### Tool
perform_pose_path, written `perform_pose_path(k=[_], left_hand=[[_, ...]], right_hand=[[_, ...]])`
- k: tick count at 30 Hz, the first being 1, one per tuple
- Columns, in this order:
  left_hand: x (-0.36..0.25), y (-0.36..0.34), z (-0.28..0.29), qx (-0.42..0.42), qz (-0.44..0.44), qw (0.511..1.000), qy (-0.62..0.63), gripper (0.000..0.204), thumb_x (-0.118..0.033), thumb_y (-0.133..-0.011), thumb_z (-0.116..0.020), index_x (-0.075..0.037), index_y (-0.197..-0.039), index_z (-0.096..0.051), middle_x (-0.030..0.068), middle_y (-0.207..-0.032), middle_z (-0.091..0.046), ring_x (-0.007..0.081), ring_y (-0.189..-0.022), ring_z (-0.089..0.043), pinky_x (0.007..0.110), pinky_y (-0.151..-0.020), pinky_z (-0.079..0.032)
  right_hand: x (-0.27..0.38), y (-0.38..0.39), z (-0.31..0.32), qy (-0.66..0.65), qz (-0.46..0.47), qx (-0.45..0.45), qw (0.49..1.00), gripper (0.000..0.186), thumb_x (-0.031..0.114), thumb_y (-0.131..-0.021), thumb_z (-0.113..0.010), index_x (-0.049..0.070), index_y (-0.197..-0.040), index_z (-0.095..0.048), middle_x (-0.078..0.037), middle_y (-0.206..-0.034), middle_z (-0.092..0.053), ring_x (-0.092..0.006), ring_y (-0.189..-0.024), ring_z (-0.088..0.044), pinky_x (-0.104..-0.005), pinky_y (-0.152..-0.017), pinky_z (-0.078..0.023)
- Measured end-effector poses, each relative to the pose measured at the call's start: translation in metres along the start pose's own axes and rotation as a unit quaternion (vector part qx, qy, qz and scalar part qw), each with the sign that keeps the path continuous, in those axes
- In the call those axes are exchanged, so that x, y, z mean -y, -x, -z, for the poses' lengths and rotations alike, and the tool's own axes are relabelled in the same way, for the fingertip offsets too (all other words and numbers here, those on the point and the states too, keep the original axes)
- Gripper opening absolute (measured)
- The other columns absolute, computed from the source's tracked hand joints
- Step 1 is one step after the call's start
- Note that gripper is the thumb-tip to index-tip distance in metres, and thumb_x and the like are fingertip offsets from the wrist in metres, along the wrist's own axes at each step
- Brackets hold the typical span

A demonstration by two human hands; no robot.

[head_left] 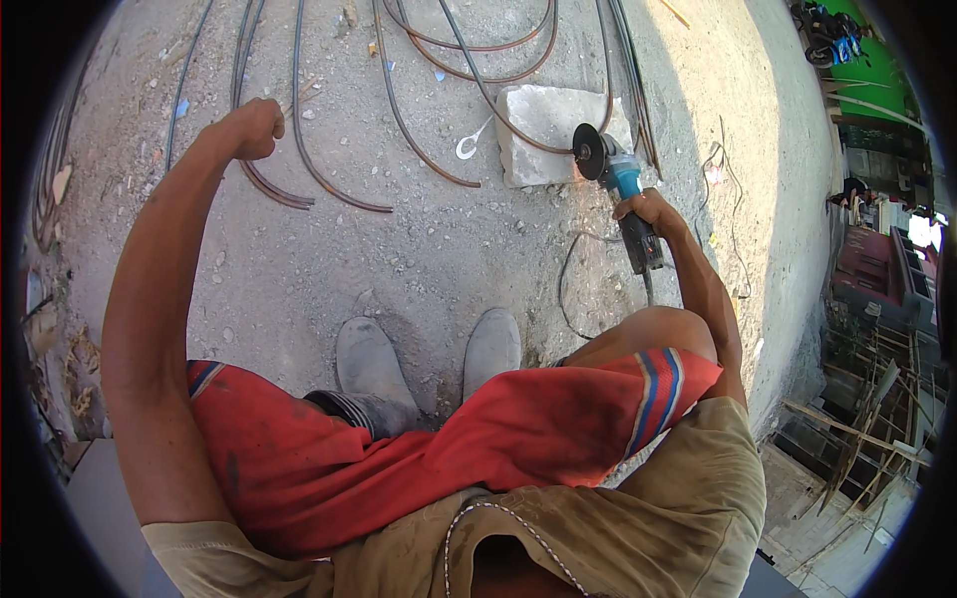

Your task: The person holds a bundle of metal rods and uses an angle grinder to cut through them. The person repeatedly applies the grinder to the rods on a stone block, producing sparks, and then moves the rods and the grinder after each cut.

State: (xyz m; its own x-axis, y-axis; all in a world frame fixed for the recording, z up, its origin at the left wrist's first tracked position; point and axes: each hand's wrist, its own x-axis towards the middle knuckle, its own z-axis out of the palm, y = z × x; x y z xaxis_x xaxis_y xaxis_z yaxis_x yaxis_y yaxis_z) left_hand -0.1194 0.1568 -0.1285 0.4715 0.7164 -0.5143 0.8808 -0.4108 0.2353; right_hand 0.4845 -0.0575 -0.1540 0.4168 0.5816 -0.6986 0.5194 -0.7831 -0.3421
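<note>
My right hand (648, 209) grips a blue and black angle grinder (620, 189). Its dark disc (589, 151) touches a curved steel bar (498, 105) that lies over a grey concrete block (543, 130). My left hand (254, 128) is closed around the end of another bent steel bar (274, 184) at the upper left. I am crouched, with both grey boots (369, 359) on the ground below the block.
Several long curved steel bars (399, 110) lie across the sandy concrete ground. The grinder's cord (568, 279) loops near my right knee. At the right the slab ends at an edge (807, 249), with scaffolding timber and buildings below.
</note>
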Motion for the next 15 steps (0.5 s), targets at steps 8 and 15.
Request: perform_pose_path(k=[8, 15], left_hand=[[0.006, 0.004, 0.000, 0.005, 0.010, 1.000, 0.002, 0.022, 0.007, -0.065, -0.051, 0.002, -0.081, -0.064, 0.0223, -0.088, -0.065, 0.0340, -0.087, -0.063, 0.038, -0.073, -0.050], [0.016, 0.004, -0.005, 0.008, 0.013, 1.000, 0.008, 0.022, 0.006, -0.065, -0.052, 0.002, -0.084, -0.063, 0.0220, -0.088, -0.065, 0.0340, -0.087, -0.063, 0.038, -0.074, -0.050]], right_hand=[[0.001, 0.012, -0.002, 0.039, 0.000, -0.002, 0.999, 0.023, 0.012, -0.055, -0.072, -0.003, -0.071, -0.065, -0.010, -0.066, -0.061, -0.0192, -0.051, -0.056, -0.0320, -0.047, -0.044], [0.018, 0.009, 0.001, -0.017, -0.004, 0.032, 0.999, 0.023, 0.013, -0.056, -0.073, -0.002, -0.070, -0.064, -0.010, -0.066, -0.061, -0.0189, -0.050, -0.056, -0.0312, -0.046, -0.044]])
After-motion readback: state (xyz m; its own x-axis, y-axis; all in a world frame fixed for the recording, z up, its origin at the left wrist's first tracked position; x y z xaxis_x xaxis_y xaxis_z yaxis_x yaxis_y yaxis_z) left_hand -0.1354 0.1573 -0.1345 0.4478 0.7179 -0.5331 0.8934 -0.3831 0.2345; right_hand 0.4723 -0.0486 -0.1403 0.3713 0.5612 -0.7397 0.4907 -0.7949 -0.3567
